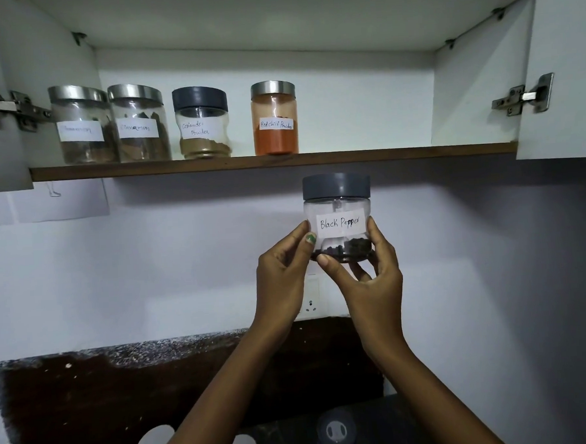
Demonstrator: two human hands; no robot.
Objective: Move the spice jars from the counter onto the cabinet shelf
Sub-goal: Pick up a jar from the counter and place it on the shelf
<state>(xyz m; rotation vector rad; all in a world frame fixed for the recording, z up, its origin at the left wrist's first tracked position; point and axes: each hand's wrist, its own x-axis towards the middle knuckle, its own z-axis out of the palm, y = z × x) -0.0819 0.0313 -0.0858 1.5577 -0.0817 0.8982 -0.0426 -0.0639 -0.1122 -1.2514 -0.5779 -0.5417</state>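
Note:
A clear jar with a dark grey lid, labelled Black Pepper [338, 216], is held in the air just below the cabinet shelf [383, 155]. My left hand [282, 276] grips its left side and my right hand [369, 272] cups its bottom and right side. On the shelf stand several labelled jars: two steel-lidded ones at the left [83, 126] [139, 123], a Coriander Powder jar [202, 123] and a Red Chilli Powder jar [274, 119]. The shelf to the right of the chilli jar is bare.
Both cabinet doors stand open, with hinges at the left [3, 104] and right [524, 96]. More jar lids [336, 430] [155, 443] show on the dark counter at the bottom. A wall socket [311, 302] sits behind my hands.

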